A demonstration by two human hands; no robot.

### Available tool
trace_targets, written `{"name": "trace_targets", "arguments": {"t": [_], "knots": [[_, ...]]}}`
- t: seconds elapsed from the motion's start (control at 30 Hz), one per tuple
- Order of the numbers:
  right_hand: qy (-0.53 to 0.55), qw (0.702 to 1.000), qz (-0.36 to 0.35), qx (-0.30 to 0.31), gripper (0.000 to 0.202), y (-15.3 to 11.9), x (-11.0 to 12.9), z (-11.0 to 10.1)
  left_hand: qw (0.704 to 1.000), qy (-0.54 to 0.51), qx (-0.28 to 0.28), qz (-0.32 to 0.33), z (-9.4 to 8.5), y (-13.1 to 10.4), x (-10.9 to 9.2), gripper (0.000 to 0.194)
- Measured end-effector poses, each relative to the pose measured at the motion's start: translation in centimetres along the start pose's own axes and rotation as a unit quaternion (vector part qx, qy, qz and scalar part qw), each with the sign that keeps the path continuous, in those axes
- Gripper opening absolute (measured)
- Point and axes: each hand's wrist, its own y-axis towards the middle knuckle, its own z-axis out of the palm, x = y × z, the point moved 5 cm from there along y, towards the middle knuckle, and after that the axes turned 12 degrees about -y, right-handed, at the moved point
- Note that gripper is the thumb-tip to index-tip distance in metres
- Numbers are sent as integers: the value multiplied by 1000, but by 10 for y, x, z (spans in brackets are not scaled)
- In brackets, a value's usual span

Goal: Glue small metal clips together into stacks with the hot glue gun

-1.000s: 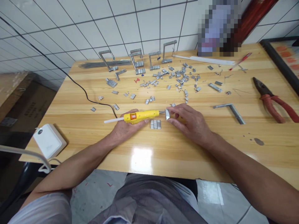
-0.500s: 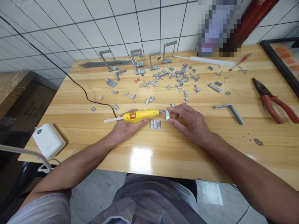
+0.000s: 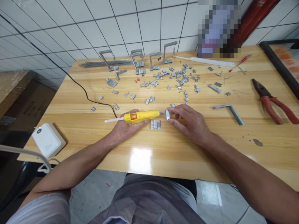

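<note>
My left hand [image 3: 127, 126] is wrapped round a yellow hot glue gun [image 3: 146, 115], with a translucent glue stick [image 3: 114, 119] poking out of its back end. The gun's metal nozzle points right and meets, or nearly meets, a small silver metal piece [image 3: 167, 115]. Thumb and fingers of my right hand [image 3: 190, 123] pinch that piece on edge. Just below the nozzle, a flat block of silver strips [image 3: 155, 124] lies side by side on the wooden table [image 3: 105, 155].
Several small silver frames [image 3: 155, 60] stand along the wall, with scattered metal bits [image 3: 182, 76] before them. To the right lie an L-shaped metal piece [image 3: 230, 112] and red-handled pliers [image 3: 271, 101]. A black cord [image 3: 86, 93] crosses the left side, near a white box [image 3: 49, 140].
The glue gun has shifted very slightly to the right and down. My right hand and the metal piece have hardly moved.
</note>
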Motion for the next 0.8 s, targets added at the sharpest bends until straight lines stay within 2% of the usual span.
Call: {"name": "trace_targets", "arguments": {"t": [0.8], "knots": [[19, 1000, 16, -8, 32, -1, -4, 1, 1000, 17, 13, -9, 1, -2, -5, 37]]}}
